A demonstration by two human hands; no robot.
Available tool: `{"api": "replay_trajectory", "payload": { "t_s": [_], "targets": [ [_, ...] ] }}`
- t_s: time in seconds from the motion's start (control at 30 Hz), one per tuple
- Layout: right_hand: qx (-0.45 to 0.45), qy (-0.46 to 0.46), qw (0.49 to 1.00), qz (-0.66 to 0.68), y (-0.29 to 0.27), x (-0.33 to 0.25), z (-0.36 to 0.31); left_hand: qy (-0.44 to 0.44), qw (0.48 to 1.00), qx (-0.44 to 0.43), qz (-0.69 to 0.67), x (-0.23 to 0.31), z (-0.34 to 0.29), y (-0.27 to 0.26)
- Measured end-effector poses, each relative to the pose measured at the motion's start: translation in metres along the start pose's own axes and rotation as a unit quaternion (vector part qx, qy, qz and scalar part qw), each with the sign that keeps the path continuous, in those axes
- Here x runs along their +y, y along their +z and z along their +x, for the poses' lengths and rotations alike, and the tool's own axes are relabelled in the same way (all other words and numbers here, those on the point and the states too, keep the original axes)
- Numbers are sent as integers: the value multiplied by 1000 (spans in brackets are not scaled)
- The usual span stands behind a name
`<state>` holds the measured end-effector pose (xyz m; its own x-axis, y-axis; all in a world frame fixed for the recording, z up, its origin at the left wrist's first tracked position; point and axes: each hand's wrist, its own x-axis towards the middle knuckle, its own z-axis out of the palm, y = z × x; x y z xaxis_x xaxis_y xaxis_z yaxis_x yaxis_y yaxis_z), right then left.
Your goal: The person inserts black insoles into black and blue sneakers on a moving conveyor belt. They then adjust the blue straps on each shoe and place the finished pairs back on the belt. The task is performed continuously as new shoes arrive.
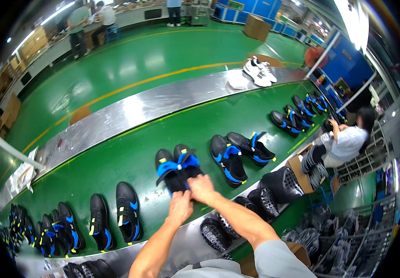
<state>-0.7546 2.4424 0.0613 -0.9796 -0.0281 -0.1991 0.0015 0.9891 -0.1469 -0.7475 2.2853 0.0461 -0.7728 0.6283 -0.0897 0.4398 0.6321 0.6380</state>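
A pair of black and blue shoes with yellow tabs stands on the green belt (172, 127) in front of me, straps and tongues folded open. My left hand (180, 206) is closed at the heel of the left shoe (164, 161). Just beside it, the fingers of my right hand (202, 187) are closed at the heel of the right shoe (183, 155). The fingertips are partly hidden at the shoe openings. To the right stands another pair, one shoe (227, 160) upright with its opening toward me. On the left, two shoes with fastened straps, including a black shoe (127, 208), point away.
Black dotted shoe-shaped pieces (216, 234) lie along the near metal ledge. White shoes (258, 72) sit on the far metal ledge (144, 109). A co-worker (350, 141) is at the belt's right, near a cardboard box (300, 173). More shoes line both belt ends.
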Motion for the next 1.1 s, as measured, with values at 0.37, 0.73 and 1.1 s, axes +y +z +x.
{"api": "replay_trajectory", "payload": {
  "t_s": [0.37, 0.73, 1.1],
  "targets": [
    [303, 183, 920, 169, -152, 50, -148, 19, 988, 154, 5, -20, -119, -66],
    [144, 454, 879, -4, -118, 239, -332, 83, 985, 87, -127, 34, -87, -60],
    [49, 68, 935, 345, -176, 40, -210, 35, 740, 56, -670, 138, -15, -45]
  ]
}}
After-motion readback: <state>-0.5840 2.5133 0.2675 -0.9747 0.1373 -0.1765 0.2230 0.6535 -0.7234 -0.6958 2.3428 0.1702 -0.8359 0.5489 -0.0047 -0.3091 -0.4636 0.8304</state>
